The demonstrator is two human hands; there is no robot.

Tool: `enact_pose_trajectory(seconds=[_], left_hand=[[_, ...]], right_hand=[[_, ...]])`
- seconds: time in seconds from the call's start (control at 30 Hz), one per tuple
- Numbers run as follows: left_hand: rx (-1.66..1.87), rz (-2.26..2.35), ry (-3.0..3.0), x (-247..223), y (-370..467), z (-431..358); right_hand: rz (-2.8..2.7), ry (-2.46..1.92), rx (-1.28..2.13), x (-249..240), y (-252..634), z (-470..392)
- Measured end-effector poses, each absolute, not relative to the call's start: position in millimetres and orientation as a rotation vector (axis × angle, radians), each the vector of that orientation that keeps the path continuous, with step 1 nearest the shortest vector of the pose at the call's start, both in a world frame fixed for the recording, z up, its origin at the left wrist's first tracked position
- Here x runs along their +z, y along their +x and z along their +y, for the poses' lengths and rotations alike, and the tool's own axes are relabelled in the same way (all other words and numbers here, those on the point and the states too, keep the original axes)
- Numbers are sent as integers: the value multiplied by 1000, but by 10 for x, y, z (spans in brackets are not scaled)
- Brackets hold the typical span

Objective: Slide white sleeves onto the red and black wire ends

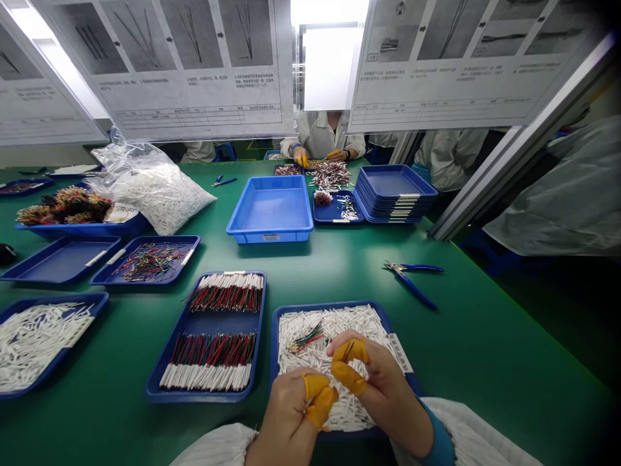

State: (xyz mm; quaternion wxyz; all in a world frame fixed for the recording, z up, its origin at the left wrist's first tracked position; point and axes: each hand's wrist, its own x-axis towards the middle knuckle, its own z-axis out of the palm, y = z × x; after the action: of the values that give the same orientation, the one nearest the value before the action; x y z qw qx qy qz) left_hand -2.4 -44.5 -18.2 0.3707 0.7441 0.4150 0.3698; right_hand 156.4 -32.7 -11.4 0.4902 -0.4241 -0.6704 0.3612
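My left hand [299,406], with yellow finger cots on thumb and forefinger, is closed in a pinch above the near side of a blue tray [274,336] of white sleeves [356,320]. What it pinches, if anything, is hidden. Just right of it, my right hand [376,382] also wears yellow cots and is closed, with thin dark wires [348,350] showing at its fingers. A small bunch of red, green and black wires [308,338] lies on the white sleeves beyond my hands. Left of this tray, another blue tray [220,322] holds two rows of wires with white sleeved ends.
Blue-handled cutters [412,278] lie at the right. Further back stand a blue bin [272,233], stacked trays [395,188] and a bag of white sleeves [165,194]. More trays [63,259] line the left. Instruction sheets [194,97] hang overhead. A co-worker [325,136] sits opposite.
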Motion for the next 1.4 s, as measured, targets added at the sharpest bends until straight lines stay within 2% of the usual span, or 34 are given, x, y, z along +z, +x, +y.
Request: enact_pose_trajectory(seconds=[0.17,0.43,0.73,0.93,1.2,1.4], left_hand=[[931,1126,1911,-262,-76,-474],[884,987,1824,-165,41,-368],[1004,833,2206,-179,-9,-393],[959,1045,2055,-140,20,-435],[1103,1147,2102,-62,-302,-462],[1116,1715,2192,-214,-1085,-406]], right_hand=[[-1694,-1097,871,-122,1551,-350],[-1539,-1005,1071,-129,1560,-322],[-1464,-1038,935,-169,1594,-322],[-1344,-1172,993,-179,1675,-328],[-1323,-1330,1054,-556,1925,-321],[-1371,-1424,1019,-710,2028,-275]])
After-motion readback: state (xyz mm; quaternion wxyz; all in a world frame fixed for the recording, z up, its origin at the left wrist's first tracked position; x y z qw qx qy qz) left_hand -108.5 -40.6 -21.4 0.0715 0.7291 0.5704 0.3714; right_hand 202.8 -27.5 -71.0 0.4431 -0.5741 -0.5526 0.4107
